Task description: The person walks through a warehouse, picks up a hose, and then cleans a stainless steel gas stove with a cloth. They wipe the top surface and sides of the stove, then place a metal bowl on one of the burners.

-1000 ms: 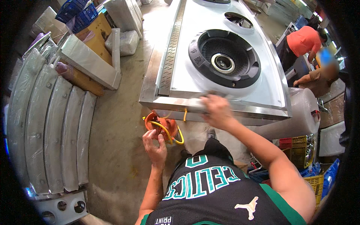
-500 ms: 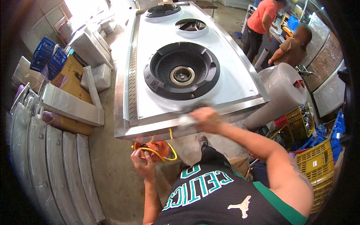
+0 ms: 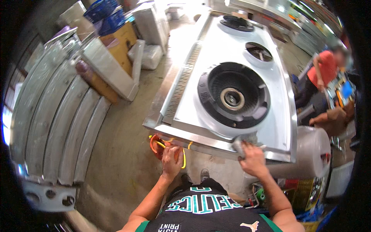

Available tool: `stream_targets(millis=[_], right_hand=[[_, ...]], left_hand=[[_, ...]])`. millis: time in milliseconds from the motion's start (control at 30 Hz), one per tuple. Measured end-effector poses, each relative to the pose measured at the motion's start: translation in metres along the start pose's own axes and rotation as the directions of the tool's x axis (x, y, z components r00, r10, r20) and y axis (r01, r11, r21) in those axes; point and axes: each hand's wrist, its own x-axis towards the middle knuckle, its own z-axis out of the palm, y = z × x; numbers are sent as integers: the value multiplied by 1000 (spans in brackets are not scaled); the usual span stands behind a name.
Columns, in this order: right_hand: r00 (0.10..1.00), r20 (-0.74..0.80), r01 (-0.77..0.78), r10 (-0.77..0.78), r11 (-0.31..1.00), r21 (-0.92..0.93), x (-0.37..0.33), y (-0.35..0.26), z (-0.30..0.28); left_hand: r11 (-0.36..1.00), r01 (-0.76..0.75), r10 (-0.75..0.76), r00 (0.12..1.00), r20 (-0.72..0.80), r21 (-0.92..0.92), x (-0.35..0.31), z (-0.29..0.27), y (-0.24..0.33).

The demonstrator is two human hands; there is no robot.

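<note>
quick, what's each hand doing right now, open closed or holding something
Left hand: partly curled beside the yellow hose; whether it holds anything cannot be told.
Right hand: closed on a grey pad.

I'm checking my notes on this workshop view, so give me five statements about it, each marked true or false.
1. The right hand holds a grey object at the near edge of the stove unit. True.
2. The left hand lies on the unit's white top. False: it is beyond the near edge, by an orange object.
3. The far black burner looks larger than the near black burner. False: the near one looks larger.
4. Wrapped panels line the picture's left side. True.
5. The person in a red top is at the picture's left. False: at its right.
</note>
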Motion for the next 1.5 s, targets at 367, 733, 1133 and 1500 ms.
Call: stream_targets(millis=[367,733,1133,1500], right_hand=[[974,168,-222,151,509,831,176,-182,70],[982,-173,-48,75,987,156,258,-299,143],[855,51,-500,516,846,-186,415,-275,144],[711,-43,-684,702,676,-273,554,-214,128]], left_hand=[[787,513,-546,838,-3,342,-139,-94,-142],[20,866,-995,-34,98,499,-386,-299,-382],[-164,951,-983,-136,-123,262,-278,-442,-600],[437,825,-855,260,448,357,-95,-359,-665]])
